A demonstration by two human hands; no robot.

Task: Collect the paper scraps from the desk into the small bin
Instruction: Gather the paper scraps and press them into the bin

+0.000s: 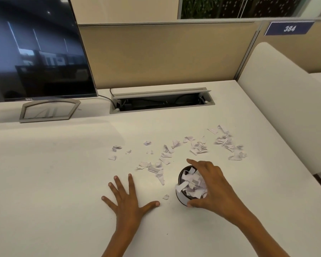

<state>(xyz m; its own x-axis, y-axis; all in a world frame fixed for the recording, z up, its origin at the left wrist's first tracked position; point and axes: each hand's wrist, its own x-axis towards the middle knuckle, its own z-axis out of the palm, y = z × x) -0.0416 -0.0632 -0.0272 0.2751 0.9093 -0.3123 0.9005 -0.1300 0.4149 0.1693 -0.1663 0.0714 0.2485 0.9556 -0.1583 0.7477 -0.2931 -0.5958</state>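
Paper scraps (198, 148) lay strewn across the desk (63, 173) beyond the small bin (182, 198), already heaped full. My right hand (209, 184) hovered spread over it, my left hand (127, 199) pressed flat, holding nothing. Light, flimsy bits, I judged; best pinched in clusters.

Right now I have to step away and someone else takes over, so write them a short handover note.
Left hand: flat on the desk, fingers spread, empty.
Right hand: open over the small bin, holding nothing I can see.
Done: the bin is heaped with scraps.
Left: scattered paper scraps beyond the bin, plus one lone scrap between the hands.
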